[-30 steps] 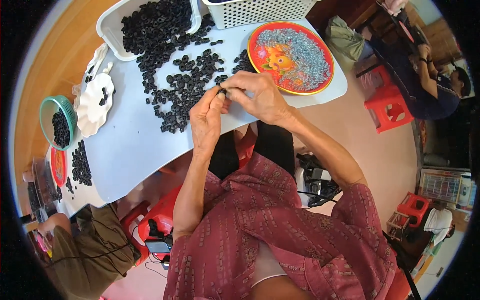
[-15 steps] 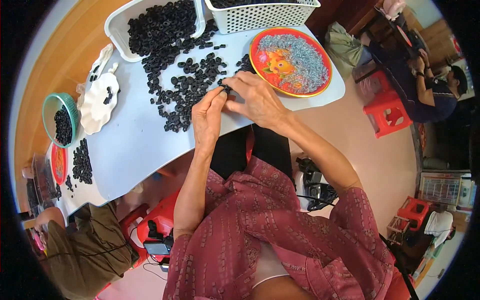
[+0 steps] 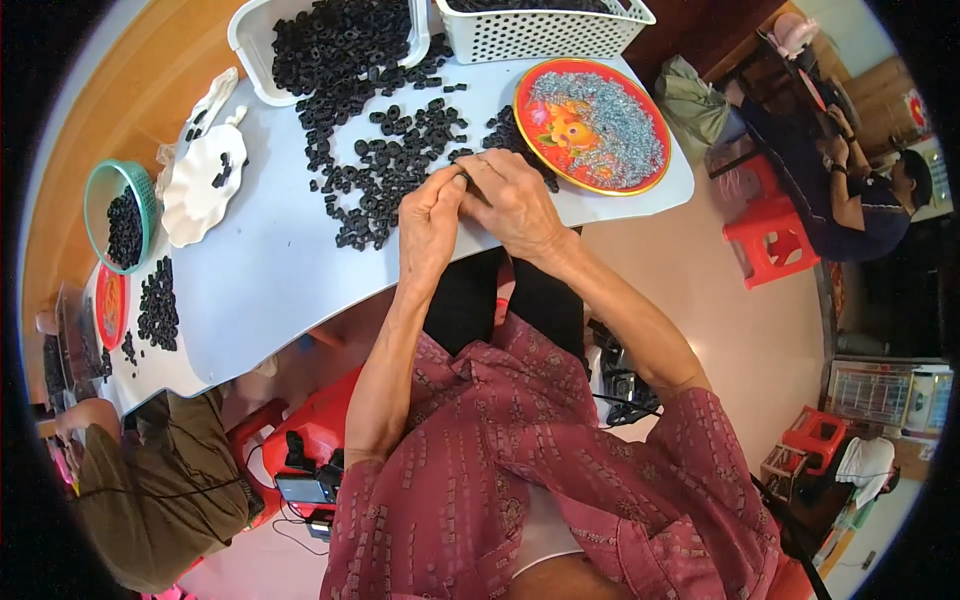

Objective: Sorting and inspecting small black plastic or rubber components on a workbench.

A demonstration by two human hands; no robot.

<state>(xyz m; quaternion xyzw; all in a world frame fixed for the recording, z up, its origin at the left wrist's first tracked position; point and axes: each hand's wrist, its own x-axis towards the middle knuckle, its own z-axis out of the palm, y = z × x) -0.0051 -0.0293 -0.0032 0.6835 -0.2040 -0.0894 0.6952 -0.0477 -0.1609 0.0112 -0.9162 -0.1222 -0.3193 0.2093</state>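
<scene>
My left hand (image 3: pixel 430 215) and my right hand (image 3: pixel 515 200) meet fingertip to fingertip over the near edge of the white table (image 3: pixel 270 290). A small black part is pinched between them, mostly hidden by the fingers. Just beyond the hands lies a loose spread of small black ring-shaped parts (image 3: pixel 385 165). To the right of my right hand sits a round red tray (image 3: pixel 590 125) covered with small silvery pieces.
A white tub (image 3: pixel 250 45) of black rings and a white perforated basket (image 3: pixel 545 30) stand at the far edge. At the left are a white scalloped dish (image 3: pixel 200 185) and a green bowl (image 3: pixel 100 190). Another person sits at the lower left (image 3: pixel 150 490); a third person sits at the right, by a red stool (image 3: pixel 770 250).
My hands have stayed together at the table edge, with the fingers shifting slightly around the small part. The view has tilted a little.
</scene>
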